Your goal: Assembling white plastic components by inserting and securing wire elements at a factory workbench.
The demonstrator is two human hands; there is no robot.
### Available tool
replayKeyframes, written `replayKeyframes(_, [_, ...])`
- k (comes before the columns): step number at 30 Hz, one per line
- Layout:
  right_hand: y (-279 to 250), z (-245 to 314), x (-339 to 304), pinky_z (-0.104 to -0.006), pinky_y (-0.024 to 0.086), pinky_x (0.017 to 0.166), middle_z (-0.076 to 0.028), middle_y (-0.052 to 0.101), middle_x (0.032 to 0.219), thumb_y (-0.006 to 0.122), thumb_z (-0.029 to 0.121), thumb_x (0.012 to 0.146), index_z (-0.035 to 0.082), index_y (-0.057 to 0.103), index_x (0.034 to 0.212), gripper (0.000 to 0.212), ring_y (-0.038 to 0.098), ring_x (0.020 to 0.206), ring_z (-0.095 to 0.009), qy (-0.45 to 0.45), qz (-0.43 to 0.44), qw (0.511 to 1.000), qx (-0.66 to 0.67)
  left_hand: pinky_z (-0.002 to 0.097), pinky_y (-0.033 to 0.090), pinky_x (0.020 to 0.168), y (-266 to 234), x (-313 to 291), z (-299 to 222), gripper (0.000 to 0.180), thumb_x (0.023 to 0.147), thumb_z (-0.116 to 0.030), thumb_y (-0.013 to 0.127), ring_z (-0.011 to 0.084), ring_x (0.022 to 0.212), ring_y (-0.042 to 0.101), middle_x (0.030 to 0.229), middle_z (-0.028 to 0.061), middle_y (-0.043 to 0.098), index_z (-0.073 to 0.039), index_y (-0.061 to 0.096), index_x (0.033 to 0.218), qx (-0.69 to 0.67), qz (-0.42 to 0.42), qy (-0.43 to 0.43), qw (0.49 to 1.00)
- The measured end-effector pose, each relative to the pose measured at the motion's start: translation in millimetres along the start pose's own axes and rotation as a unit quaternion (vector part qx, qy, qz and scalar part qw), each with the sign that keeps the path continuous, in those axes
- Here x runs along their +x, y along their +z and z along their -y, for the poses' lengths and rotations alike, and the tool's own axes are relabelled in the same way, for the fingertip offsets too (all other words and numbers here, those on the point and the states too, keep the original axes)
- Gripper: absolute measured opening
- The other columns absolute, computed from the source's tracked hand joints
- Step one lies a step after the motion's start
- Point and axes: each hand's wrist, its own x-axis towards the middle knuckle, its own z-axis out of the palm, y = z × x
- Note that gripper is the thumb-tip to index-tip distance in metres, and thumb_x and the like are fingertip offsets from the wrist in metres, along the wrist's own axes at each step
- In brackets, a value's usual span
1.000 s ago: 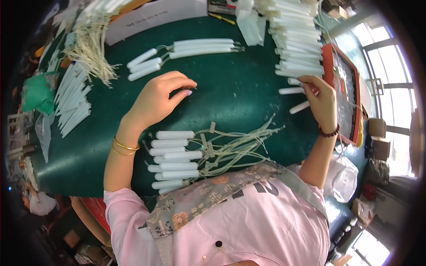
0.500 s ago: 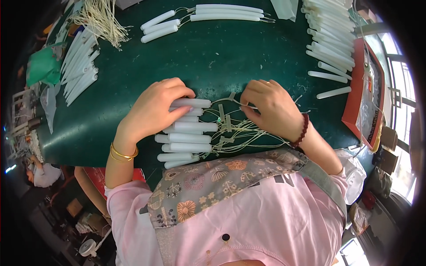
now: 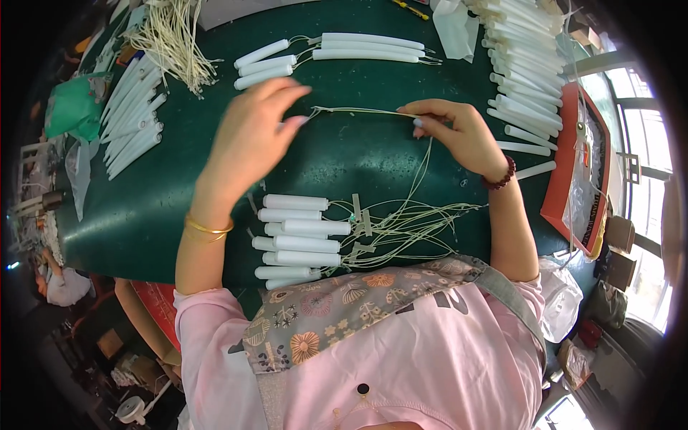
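My left hand (image 3: pixel 261 132), slightly blurred, hovers over the table with thumb and index finger apart; its palm side is hidden. Close to its thumb tip are the thin ends of cream wires (image 3: pixel 365 110). These run across to my right hand (image 3: pixel 462 132), whose thumb and fingers pinch them. From that pinch, wire hangs down toward a tangled wire bundle (image 3: pixel 423 222) on the table. The bundle trails from a stack of short white tubes (image 3: pixel 308 244) close to my apron. Flat grey tabs (image 3: pixel 367 223) lie among the wires.
Beyond my hands lie short white tubes (image 3: pixel 266 69) wired to long ones (image 3: pixel 369 55). Far left are a cream wire bunch (image 3: pixel 168 43) and more white tubes (image 3: pixel 132 129). At right, a long-tube pile (image 3: pixel 527 79) lies beside a red box (image 3: pixel 562 179). The table (image 3: pixel 158 215) is dark green.
Both hands have moved away from my body, off the stack. The uppermost tube, earlier under my left hand, no longer shows there. My right hand has lifted the wires, now stretched between the hands.
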Motion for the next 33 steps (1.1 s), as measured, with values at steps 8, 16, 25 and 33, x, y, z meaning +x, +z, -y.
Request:
replayKeyframes(8, [-13, -6, -10, -0.0262, 0.055, 0.09, -0.005, 0.076, 0.122, 0.064, 0.003, 0.102, -0.001, 0.068, 0.136, 0.034, 0.069, 0.094, -0.009, 0.006, -0.057, 0.995, 0.08, 0.0365, 0.058, 0.086, 65, 47, -31, 0.023, 0.091, -0.013, 0.078, 0.029, 0.092, 0.075, 0.103, 0.0125, 0.079, -0.006, 0.08, 0.112, -0.151, 0.088, 0.076, 0.982])
replayKeyframes(16, [-47, -13, -34, -0.0277, 0.054, 0.077, -0.004, 0.071, 0.107, 0.08, 0.006, 0.089, 0.003, 0.074, 0.115, 0.027, 0.063, 0.085, -0.011, 0.049, -0.006, 0.984, -0.172, 0.0286, 0.056, 0.072, 63, 43, -35, 0.011, 0.093, -0.007, 0.078, 0.0173, 0.079, 0.073, 0.091, 0.0093, 0.079, -0.001, 0.081, 0.101, -0.24, 0.051, -0.009, 0.969])
replayKeyframes(25, [-31, -10, -29, -0.03, 0.052, 0.072, -0.005, 0.067, 0.094, 0.075, 0.002, 0.088, 0.001, 0.068, 0.096, 0.011, 0.062, 0.076, -0.015, -0.011, -0.032, 0.977, -0.21, 0.0303, 0.056, 0.07, 67, 43, -48, 0.01, 0.09, -0.006, 0.079, 0.022, 0.083, 0.072, 0.093, 0.01, 0.076, -0.001, 0.08, 0.099, -0.254, -0.043, 0.041, 0.965])
replayKeyframes(33, [-27, -2, -26, -0.0228, 0.057, 0.073, -0.003, 0.072, 0.092, 0.073, 0.002, 0.094, -0.005, 0.068, 0.105, 0.014, 0.067, 0.079, -0.008, 0.012, 0.003, 0.983, 0.182, 0.0411, 0.052, 0.053, 62, 34, -102, 0.034, 0.091, -0.044, 0.078, 0.0309, 0.058, 0.068, 0.064, 0.0088, 0.068, -0.01, 0.081, 0.089, -0.109, 0.027, 0.036, 0.993])
